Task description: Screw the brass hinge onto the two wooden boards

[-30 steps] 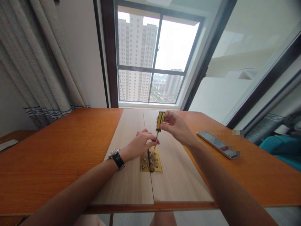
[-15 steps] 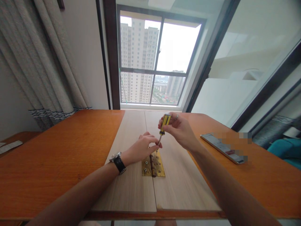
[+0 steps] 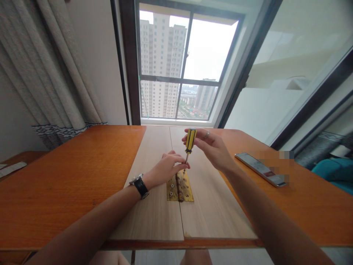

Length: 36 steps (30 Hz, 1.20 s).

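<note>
Screwdriver [image 3: 190,142] near-upright, handle [image 3: 191,137] clamped in right fingers [image 3: 203,145], shaft [image 3: 187,158] down toward hinge [image 3: 179,189], apparently pinched in left fingers [image 3: 180,167]

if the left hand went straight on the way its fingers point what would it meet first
The left hand would most likely meet the metal shaft of the screwdriver, right by its thumb and index finger; whether they touch is hard to tell.

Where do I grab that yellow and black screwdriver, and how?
The screwdriver is probably best held by its thick, striped handle, coming from the right, as the right grip does. It stands nearly upright, handle up, and the left grip is at the thin shaft from the other side.
</note>
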{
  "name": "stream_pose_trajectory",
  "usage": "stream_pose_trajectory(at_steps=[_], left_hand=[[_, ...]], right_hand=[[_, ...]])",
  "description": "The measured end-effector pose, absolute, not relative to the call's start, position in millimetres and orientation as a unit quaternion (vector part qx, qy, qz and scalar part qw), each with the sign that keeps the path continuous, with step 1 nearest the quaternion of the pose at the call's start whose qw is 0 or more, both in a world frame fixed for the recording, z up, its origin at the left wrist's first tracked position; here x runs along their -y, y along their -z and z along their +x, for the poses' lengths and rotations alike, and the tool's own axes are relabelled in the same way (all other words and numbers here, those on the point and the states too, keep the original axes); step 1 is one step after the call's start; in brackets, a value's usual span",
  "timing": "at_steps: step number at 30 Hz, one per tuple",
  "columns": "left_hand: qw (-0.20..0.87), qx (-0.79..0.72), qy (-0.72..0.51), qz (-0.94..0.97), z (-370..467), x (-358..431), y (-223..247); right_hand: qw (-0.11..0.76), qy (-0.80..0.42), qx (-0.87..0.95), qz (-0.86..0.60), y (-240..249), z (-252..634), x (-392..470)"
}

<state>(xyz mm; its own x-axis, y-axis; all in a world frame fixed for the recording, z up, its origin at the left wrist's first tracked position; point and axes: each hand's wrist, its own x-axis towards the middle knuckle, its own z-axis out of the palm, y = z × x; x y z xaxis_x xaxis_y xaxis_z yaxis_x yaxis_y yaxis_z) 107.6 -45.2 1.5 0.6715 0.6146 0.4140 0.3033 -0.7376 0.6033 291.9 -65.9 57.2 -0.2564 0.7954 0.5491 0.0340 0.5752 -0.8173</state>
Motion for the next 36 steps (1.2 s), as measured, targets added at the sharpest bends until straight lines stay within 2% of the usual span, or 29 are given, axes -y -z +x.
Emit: stream_pose_trajectory(at_steps=[8, 18, 25, 32, 36], left_hand=[[0.272, -0.296, -0.324, 0.857, 108.7, 46.4, -2.6], [0.258, -0.263, -0.322, 0.872, 107.3, 45.9, -3.1], [0.252, -0.267, -0.324, 0.872, 109.3, 46.9, -1.0], [0.253, -0.272, -0.315, 0.873, 108.8, 49.0, -3.6], [0.257, -0.272, -0.316, 0.872, 108.1, 50.9, -4.8]], right_hand=[[0.594, -0.339, 0.668, -0.294, -53.3, 285.6, 61.2], [0.542, -0.338, 0.711, -0.293, -56.0, 292.3, 66.0], [0.598, -0.339, 0.668, -0.284, -53.4, 288.4, 60.9], [0.522, -0.380, 0.719, -0.256, -54.8, 294.4, 65.7], [0.538, -0.370, 0.702, -0.283, -54.9, 293.1, 64.1]])
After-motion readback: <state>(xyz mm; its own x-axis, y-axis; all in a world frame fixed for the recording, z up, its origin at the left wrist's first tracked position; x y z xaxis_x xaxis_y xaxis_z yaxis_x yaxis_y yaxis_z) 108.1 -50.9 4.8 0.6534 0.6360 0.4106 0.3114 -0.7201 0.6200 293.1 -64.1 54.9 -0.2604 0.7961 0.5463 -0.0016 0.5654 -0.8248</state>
